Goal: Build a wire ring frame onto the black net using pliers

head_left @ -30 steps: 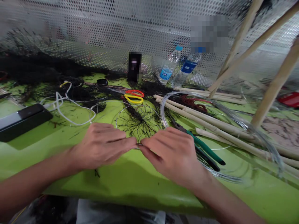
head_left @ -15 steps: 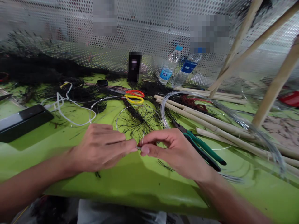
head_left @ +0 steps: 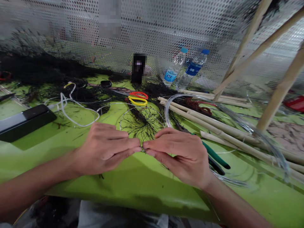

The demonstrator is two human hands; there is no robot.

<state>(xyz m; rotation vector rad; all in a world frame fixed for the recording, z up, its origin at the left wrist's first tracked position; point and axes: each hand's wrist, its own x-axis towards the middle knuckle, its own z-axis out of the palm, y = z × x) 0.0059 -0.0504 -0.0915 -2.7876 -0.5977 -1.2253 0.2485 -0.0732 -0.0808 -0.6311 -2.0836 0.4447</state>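
My left hand (head_left: pixel 110 147) is closed, its thumb and forefinger pinching the near edge of a round wire hoop (head_left: pixel 120 117). Dark branching strands (head_left: pixel 144 124) spread out inside the hoop from a bundle. Right beside those fingertips, my right hand (head_left: pixel 181 152) pinches the same edge, where a small dark strand end shows. The two sets of fingertips nearly touch. The exact bit between them is mostly hidden. Behind my right hand lie green-handled pliers (head_left: pixel 217 155), partly covered.
Scissors (head_left: pixel 138 98) lie beyond the hoop. Bamboo sticks (head_left: pixel 209 122) and a coil of clear tubing (head_left: pixel 167 110) are at the right. Two water bottles (head_left: pixel 171 74) stand by the perforated screen. A black box (head_left: pixel 28 122) and white cable (head_left: pixel 80 124) are at the left.
My right hand has turned, and its fingers have come together, closing in on my left fingertips. The thin upright strand end by them no longer shows. The view has shifted slightly.
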